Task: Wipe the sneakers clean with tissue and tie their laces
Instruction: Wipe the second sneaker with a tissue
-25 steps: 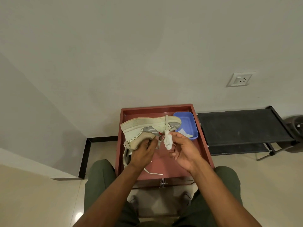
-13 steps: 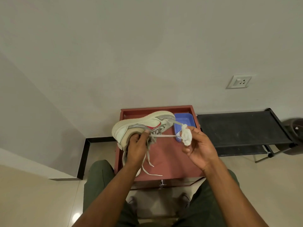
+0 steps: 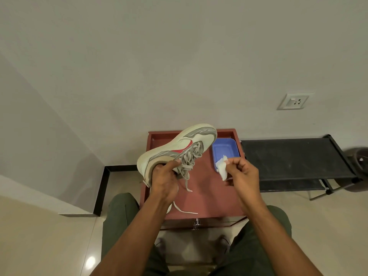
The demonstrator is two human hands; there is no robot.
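Above a red table (image 3: 207,196) by the wall, left hand (image 3: 164,181) grips a sneaker (image 3: 175,148), right hand (image 3: 244,174) pinches tissue (image 3: 222,168).

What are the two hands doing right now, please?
Left hand: closed, gripping the sneaker.
Right hand: closed, pinching the tissue.

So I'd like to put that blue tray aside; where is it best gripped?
Probably the blue tray by its far right rim, coming from the right: it sits flat on the red table, the sneaker overhangs its left edge, and the right hand with the tissue covers its near end.
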